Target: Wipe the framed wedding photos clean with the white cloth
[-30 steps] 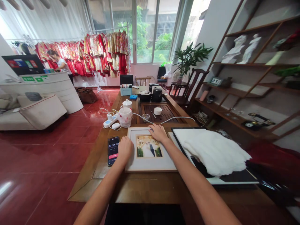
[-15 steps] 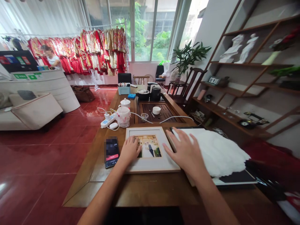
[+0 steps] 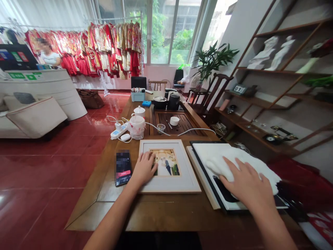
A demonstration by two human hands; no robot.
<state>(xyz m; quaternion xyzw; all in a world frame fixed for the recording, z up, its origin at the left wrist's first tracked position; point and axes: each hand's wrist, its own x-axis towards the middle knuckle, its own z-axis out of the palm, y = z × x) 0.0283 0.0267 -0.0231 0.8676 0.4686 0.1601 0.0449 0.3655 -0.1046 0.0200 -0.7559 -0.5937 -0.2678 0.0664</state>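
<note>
A framed photo [image 3: 187, 184] with a wide pale mat lies flat on the wooden table, its picture of a couple facing up. My left hand [image 3: 143, 169] rests on its left side with the fingers spread over the mat and the photo's edge. On the right, my right hand [image 3: 246, 180] lies on a white fluffy cloth [image 3: 218, 156], fingers apart and pressing into it. Under the cloth is a flat black-edged white panel [image 3: 234, 205], partly covered. A pale wooden frame edge [image 3: 205, 184] sticks out beneath that panel.
A phone [image 3: 123, 168] lies left of the framed photo. Behind it are a power strip [image 3: 118, 132], a plastic-wrapped cup [image 3: 136, 126] and cables. A tea tray [image 3: 187, 119] holds a white bowl [image 3: 174, 121]. Someone [image 3: 49, 55] sits at the far-left counter.
My right hand has moved right, from above the framed photo's right side and the panel's left edge onto the cloth. The cloth has shifted, baring more panel. My left hand stays put.
</note>
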